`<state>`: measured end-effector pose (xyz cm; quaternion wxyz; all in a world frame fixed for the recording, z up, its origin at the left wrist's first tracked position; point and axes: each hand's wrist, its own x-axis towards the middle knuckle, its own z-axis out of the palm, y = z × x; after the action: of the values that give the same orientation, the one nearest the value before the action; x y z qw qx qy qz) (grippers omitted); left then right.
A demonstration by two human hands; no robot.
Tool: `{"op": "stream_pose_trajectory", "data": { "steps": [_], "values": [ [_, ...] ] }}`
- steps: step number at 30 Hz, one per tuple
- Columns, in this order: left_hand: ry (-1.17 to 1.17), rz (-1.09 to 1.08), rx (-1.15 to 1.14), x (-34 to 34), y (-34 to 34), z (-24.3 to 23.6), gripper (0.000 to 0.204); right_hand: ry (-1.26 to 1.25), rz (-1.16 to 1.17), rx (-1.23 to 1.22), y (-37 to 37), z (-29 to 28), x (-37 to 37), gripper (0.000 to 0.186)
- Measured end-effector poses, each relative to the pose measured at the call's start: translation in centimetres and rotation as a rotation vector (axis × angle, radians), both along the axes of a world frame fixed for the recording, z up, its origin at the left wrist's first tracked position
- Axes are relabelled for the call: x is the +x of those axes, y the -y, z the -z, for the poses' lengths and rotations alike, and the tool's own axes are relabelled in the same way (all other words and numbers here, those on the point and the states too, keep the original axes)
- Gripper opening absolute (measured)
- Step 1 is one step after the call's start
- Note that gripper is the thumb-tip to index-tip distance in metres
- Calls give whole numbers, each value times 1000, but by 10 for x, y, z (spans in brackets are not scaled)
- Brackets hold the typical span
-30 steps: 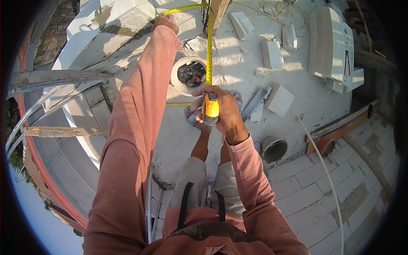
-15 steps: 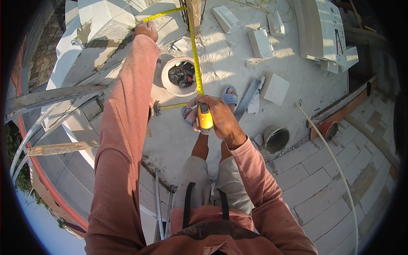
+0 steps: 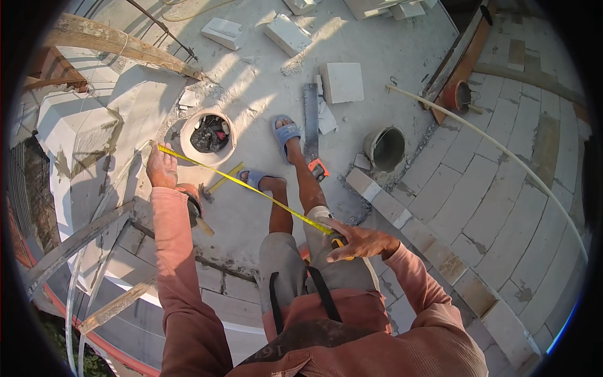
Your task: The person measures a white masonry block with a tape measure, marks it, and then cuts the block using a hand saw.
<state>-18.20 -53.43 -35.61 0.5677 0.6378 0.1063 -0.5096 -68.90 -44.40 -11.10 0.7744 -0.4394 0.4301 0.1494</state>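
A yellow tape measure blade is drawn out taut and slanting across my shins. Its free end is at the fingertips of my left hand, closed on it beside the pale block wall. My right hand is wrapped round the yellow and black tape measure case, above my right thigh; the hand partly covers the case. Just right of my left hand stands a round pale bucket with dark debris in it. A hammer lies below that bucket, near my sandalled foot.
A handsaw with an orange handle lies past my feet, by a white block. To the right are a grey bucket, a long pale hose and a block wall. A wooden plank juts in at left.
My view has turned to the right. My right hand has drawn the tape case back toward my thigh. The blade, bent round a wooden post earlier, runs straight between my hands.
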Motion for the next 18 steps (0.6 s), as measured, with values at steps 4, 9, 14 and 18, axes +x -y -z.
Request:
{"op": "stream_pose_trajectory", "data": {
  "steps": [4, 9, 14, 18],
  "values": [
    [-53, 51, 28, -20, -6, -9, 51, 59, -9, 64, -8, -1, -11, 112],
    [-115, 250, -13, -87, -14, -57, 45, 107, 29, 2, -13, 5, -2, 111],
    [-263, 591, 63, -217, -54, -115, 26, 189, 408, 22, -21, 21, -4, 78],
    [-237, 699, 42, -285, -56, -125, 29, -3, 472, 130, -23, 34, -19, 50]
  ]
}}
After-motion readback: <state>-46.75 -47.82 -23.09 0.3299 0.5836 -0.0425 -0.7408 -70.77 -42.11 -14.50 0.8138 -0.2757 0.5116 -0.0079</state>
